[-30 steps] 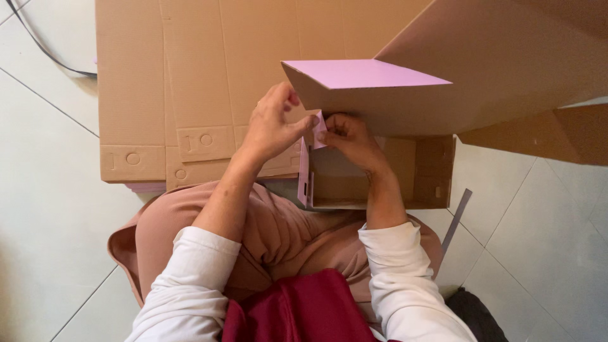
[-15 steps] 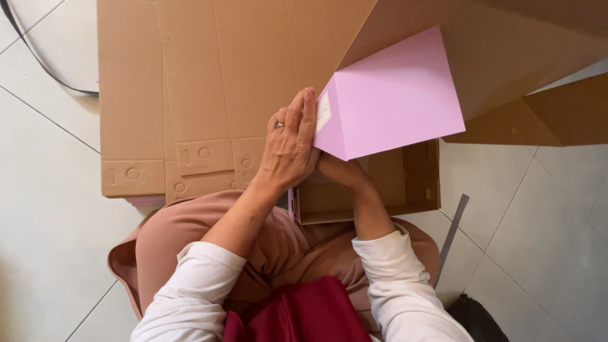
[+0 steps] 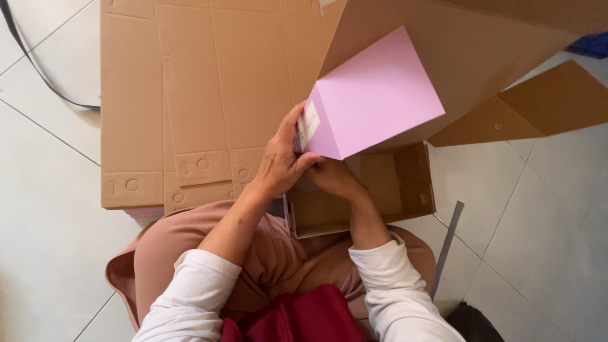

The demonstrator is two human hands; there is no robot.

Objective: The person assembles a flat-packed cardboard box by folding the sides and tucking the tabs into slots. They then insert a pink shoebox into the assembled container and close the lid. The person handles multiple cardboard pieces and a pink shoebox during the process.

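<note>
— Both hands hold what? 
— Left hand (image 3: 278,166) and right hand (image 3: 332,178) grip the pink box (image 3: 373,95) at its near corner, above the open cardboard box (image 3: 418,183). 
— Anything inside? 
— Pink box's interior is hidden; the cardboard one looks bare.

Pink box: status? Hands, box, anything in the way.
Left hand grips the pink box at its near corner; right hand supports it underneath. Box tilted, above open brown carton. Flat cardboard sheets lie beside; nothing blocking.
</note>
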